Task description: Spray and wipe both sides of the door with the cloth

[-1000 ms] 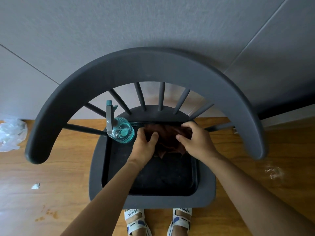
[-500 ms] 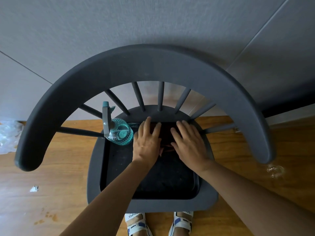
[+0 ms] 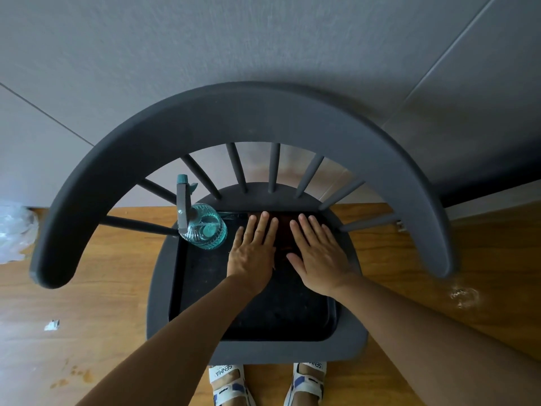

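1. Brown cloth (image 3: pixel 283 230) lies flat at the back of the seat of a dark grey chair (image 3: pixel 254 118), mostly hidden under both hands (only a strip shows between them).
2. Left hand (image 3: pixel 253 253) lies palm down on the cloth's left part, fingers straight and slightly spread, gripping nothing.
3. Right hand (image 3: pixel 317 256) lies palm down on the right part, fingers straight and pointing toward the chair's spindles, thumb out to the side, also gripping nothing.
4. Just left of the left hand stands a clear teal spray bottle (image 3: pixel 205 228), upright on the back left corner of the seat, its grey trigger head pointing toward the wall.
5. Behind the chair rises a grey panelled wall (image 3: pixel 263 39); whether any of it is the door I cannot tell.
6. Wooden floor (image 3: pixel 87 303) surrounds the chair, with crumpled clear plastic (image 3: pixel 14 230) at the far left, a small white scrap (image 3: pixel 52 324) nearer, and a wet patch (image 3: pixel 464 294) on the right.
7. Two feet in white strapped sandals (image 3: pixel 225 382) show below the seat's front edge.
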Action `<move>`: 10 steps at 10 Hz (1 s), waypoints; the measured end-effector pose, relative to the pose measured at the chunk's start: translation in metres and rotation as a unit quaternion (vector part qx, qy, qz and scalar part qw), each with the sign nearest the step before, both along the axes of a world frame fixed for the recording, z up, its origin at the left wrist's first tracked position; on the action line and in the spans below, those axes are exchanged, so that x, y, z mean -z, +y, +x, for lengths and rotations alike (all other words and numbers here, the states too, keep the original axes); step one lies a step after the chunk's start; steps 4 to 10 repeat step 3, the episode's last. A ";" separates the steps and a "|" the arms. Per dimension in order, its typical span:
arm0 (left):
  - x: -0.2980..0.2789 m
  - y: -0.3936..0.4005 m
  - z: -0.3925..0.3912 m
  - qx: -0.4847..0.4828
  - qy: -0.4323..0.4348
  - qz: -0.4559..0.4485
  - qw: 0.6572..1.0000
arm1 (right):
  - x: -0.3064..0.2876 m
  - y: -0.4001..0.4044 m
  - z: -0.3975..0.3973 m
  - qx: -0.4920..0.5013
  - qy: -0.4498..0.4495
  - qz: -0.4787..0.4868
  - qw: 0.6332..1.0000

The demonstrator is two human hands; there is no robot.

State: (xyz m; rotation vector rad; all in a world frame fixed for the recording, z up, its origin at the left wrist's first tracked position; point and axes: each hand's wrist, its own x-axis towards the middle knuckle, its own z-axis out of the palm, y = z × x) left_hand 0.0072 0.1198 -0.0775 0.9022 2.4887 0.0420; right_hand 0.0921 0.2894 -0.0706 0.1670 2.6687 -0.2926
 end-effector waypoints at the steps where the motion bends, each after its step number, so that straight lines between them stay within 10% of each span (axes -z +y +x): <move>1: -0.020 0.004 -0.005 0.004 -0.006 -0.006 1.000 | -0.019 -0.002 -0.005 0.034 0.002 -0.016 0.999; 10: -0.078 0.010 -0.012 0.014 0.024 -0.024 0.999 | -0.074 -0.007 -0.016 0.048 0.010 -0.010 0.999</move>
